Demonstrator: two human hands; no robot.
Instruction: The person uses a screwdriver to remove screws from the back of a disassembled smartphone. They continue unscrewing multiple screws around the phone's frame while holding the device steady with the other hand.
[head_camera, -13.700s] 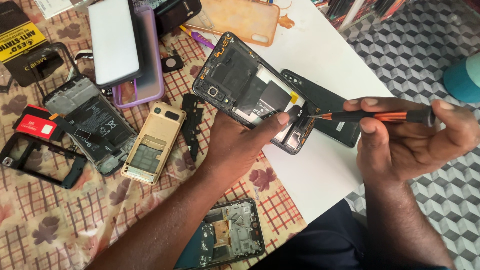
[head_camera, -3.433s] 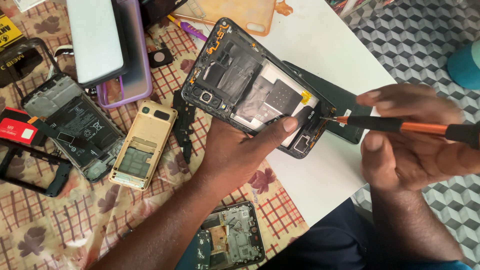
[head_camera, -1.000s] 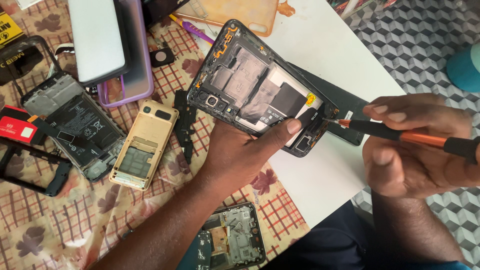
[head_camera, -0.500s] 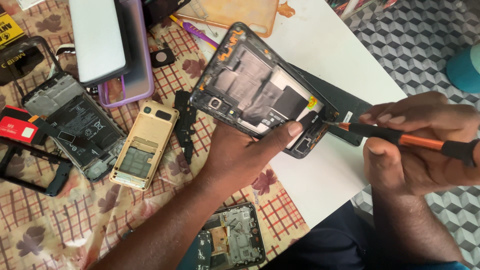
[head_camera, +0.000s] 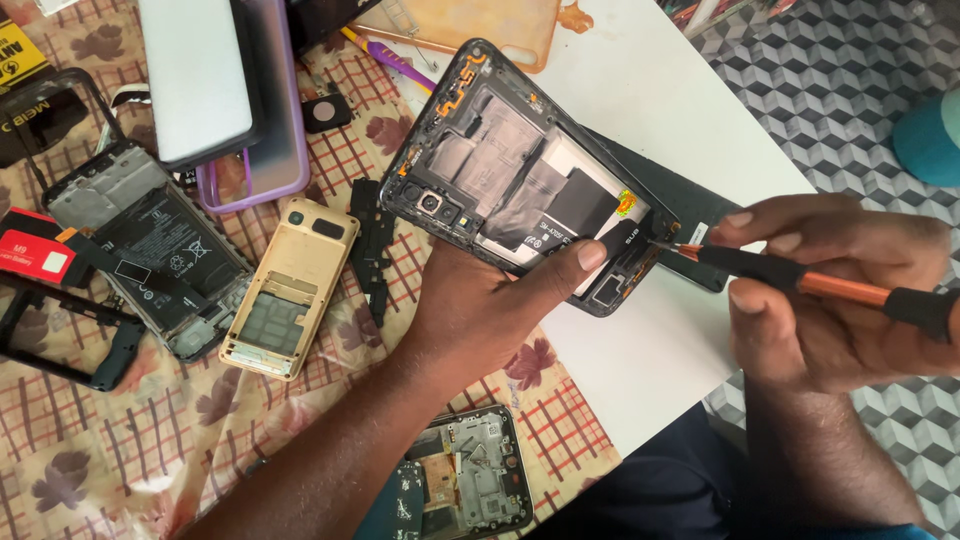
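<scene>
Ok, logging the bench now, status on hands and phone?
Left hand holds opened phone tilted off white table. Right hand grips screwdriver, tip at phone's lower corner. Nothing in the way.

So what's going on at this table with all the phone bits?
A person is working on an opened black smartphone with its back cover off. The left hand props it up off the white board, thumb pressed on its lower end. The right hand holds an orange and black screwdriver with its tip at the phone's bottom corner. Around them, on the patterned cloth, lie a gold keypad phone shell, another opened phone and a circuit board.
</scene>
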